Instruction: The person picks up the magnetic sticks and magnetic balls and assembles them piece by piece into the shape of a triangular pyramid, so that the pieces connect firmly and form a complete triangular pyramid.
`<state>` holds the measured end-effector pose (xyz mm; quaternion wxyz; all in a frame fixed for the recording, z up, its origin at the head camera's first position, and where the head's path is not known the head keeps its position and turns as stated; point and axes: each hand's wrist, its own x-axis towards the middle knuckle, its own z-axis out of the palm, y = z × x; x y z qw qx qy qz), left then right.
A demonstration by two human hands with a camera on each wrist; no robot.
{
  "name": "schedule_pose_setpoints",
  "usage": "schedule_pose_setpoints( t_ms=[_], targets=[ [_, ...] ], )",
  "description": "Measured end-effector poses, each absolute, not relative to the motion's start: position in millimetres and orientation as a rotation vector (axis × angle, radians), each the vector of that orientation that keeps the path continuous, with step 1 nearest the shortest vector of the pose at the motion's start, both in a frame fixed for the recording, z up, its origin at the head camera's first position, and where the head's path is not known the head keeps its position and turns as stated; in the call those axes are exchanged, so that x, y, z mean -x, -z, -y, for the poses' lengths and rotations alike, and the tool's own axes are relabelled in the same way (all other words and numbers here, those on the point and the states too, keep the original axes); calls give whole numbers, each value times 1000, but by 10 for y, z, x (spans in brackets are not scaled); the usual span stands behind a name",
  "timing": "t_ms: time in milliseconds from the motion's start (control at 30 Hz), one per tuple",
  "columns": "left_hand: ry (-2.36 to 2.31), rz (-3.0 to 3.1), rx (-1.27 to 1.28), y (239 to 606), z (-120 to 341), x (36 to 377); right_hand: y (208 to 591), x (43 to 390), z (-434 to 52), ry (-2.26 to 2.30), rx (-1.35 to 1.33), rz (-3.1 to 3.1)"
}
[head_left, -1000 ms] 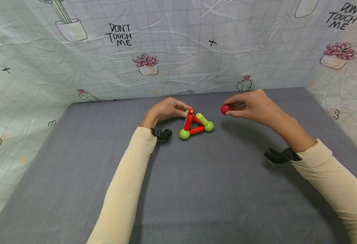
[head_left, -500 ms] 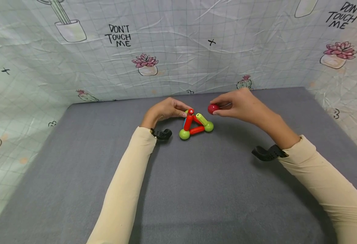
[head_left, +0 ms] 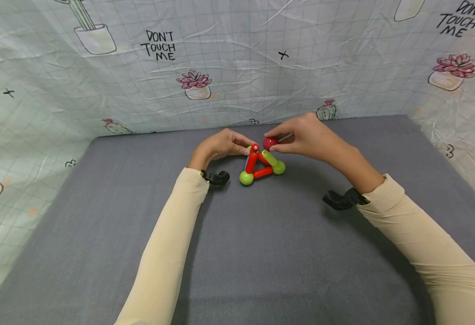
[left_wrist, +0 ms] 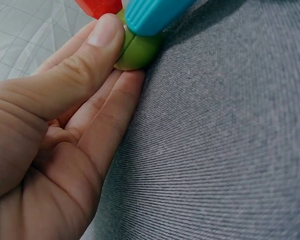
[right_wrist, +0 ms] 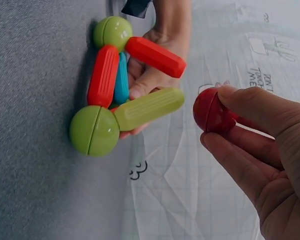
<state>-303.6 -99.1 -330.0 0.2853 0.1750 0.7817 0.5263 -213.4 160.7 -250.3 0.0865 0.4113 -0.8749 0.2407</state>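
A small frame of rods and balls stands on the grey table. Its green balls (head_left: 246,178) form the corners, with red rods (right_wrist: 103,75) and a blue rod (left_wrist: 152,15) between them. A yellow-green rod (right_wrist: 150,108) and a red rod (right_wrist: 157,56) slant upward with free ends. My left hand (head_left: 223,144) pinches the rear green ball (left_wrist: 140,51) between thumb and fingers. In my right hand (head_left: 312,137), thumb and fingertips grip a red ball (right_wrist: 210,110) just off the tip of the yellow-green rod.
The grey cloth-covered table (head_left: 237,253) reaches back to a hanging patterned sheet (head_left: 237,58). Black wrist straps (head_left: 343,198) sit at both sleeve cuffs.
My right hand has moved left with the red ball, from well right of the frame to above its upright rods. My left hand keeps its place on the green ball.
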Motion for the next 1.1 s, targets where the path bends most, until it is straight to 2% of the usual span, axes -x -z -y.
schedule_pose_setpoints(
  t_ms=[467,1100],
  targets=[
    [-1421,-2083,-476,3288,984,3031,2514,2180,-1487,-832,-1298,2593],
    [-1422,-2076,-471,3301,1001,3041,2521,2227,-1345,-684,-1238,2734]
  ],
)
